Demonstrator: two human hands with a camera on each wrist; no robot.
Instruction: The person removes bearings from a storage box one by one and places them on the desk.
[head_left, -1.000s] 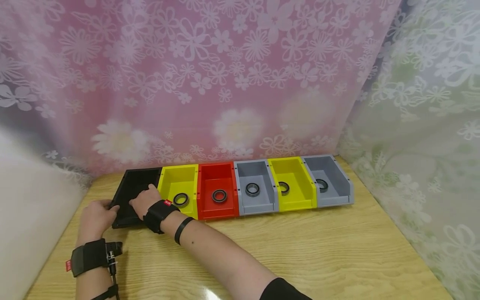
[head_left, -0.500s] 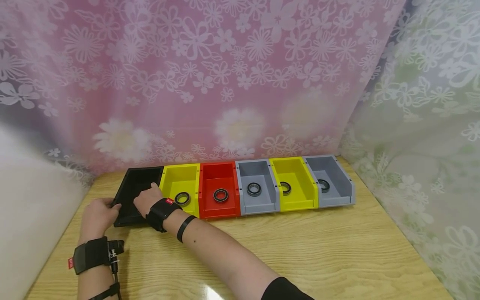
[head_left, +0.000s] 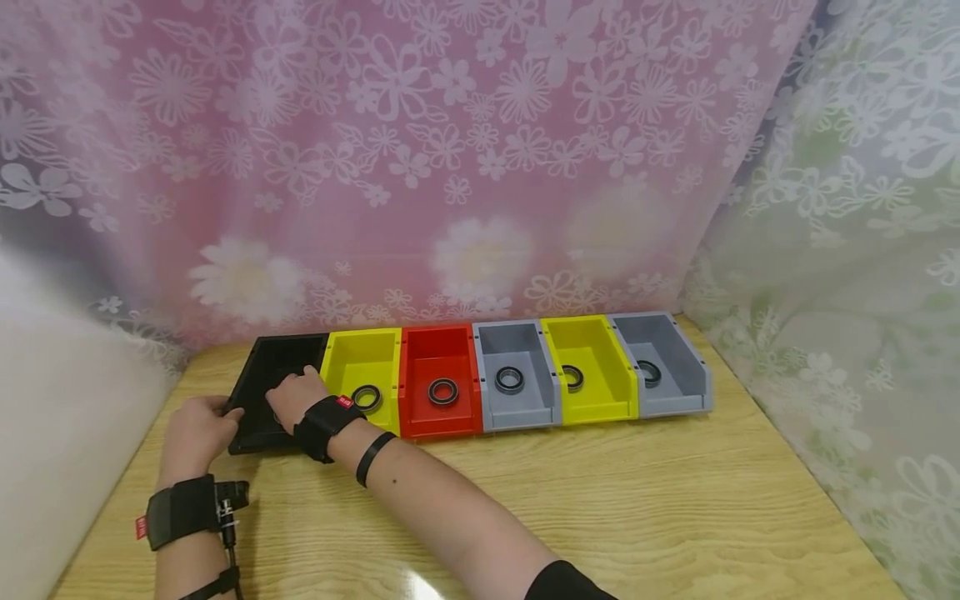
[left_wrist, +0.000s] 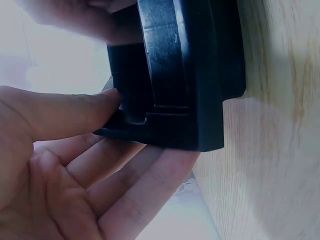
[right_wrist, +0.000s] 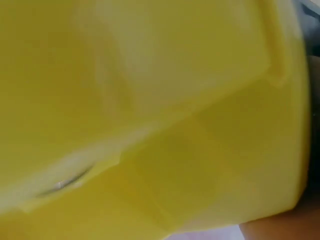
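My left hand [head_left: 197, 433] grips the side wall of the black parts bin [head_left: 281, 350] at the far left of the row. In the left wrist view, its thumb lies on the inner side of the wall and its fingers [left_wrist: 150, 185] on the outer side. My right hand [head_left: 296, 396] reaches down into the same bin, its fingertips hidden behind the hand. I cannot tell whether it holds anything. Beside it stands a yellow bin [head_left: 363, 346], with a ball bearing [head_left: 367, 387] near its front. That yellow bin [right_wrist: 175, 65] fills most of the right wrist view.
To the right the row continues with a red bin [head_left: 438, 337], a grey bin [head_left: 510, 332], a second yellow bin [head_left: 588, 337] and another grey bin [head_left: 660, 329]. Each has one ball bearing inside. A flowered curtain [head_left: 480, 167] hangs behind the wooden table [head_left: 600, 500].
The view has shifted slightly, moving everything a little to the right. My left hand keeps its grip on the black bin, and my right hand stays inside it with hardly any movement.
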